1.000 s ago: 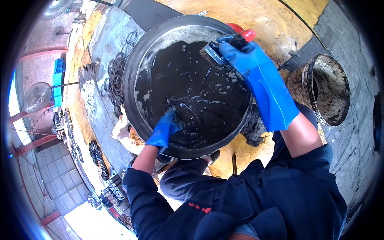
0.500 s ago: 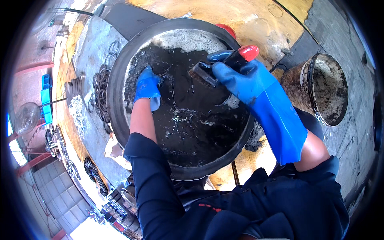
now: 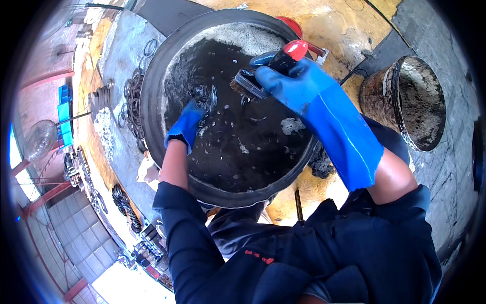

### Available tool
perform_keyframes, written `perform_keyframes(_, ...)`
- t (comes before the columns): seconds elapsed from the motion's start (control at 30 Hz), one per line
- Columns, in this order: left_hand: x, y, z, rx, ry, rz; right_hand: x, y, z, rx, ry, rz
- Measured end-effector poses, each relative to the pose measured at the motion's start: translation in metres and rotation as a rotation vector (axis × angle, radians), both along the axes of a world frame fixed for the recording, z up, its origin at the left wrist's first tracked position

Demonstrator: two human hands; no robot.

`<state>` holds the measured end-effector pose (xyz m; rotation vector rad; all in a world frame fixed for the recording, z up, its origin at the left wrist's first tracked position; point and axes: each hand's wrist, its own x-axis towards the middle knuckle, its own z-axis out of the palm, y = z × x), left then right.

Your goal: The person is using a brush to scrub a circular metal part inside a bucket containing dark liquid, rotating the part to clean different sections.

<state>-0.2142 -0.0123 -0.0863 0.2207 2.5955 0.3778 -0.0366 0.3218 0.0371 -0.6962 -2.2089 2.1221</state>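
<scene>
A wide black round tub holds dark, dirty liquid with whitish foam along its far side. My left hand, in a blue rubber glove, reaches down into the liquid at the left. Its fingers are under the surface, so their grip and anything in them are hidden. Above the right part of the tub, my right hand, in a long blue glove, is closed round a scrub brush. The brush has a black and red handle and short brown bristles, which face down and left, clear of the liquid.
A grimy, rust-stained bucket stands to the right of the tub. Dark rings are piled on the floor at the left. Something red and round sits behind the tub's far rim. Metal parts lie at the lower left.
My left hand has gone deeper and a little lower in view, with ripples round its fingers. My right hand has lifted the brush slightly up and left.
</scene>
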Motion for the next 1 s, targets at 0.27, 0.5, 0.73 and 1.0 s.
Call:
perform_keyframes(0.27,0.001,0.077,-0.001,0.463,-0.225,0.225,0.002,0.01,-0.017,-0.077,-0.019,-0.065)
perform_keyframes(0.5,-0.04,0.031,-0.049,0.149,-0.082,0.004,-0.001,0.004,0.01,-0.041,-0.063,0.02)
perform_keyframes(0.73,0.004,0.072,0.012,-0.507,-0.047,-0.513,0.004,0.016,0.005,-0.107,-0.027,0.004)
perform_keyframes(1.0,0.083,0.056,0.038,-0.434,-0.037,-0.613,-0.011,0.013,-0.009,-0.155,-0.019,-0.008)
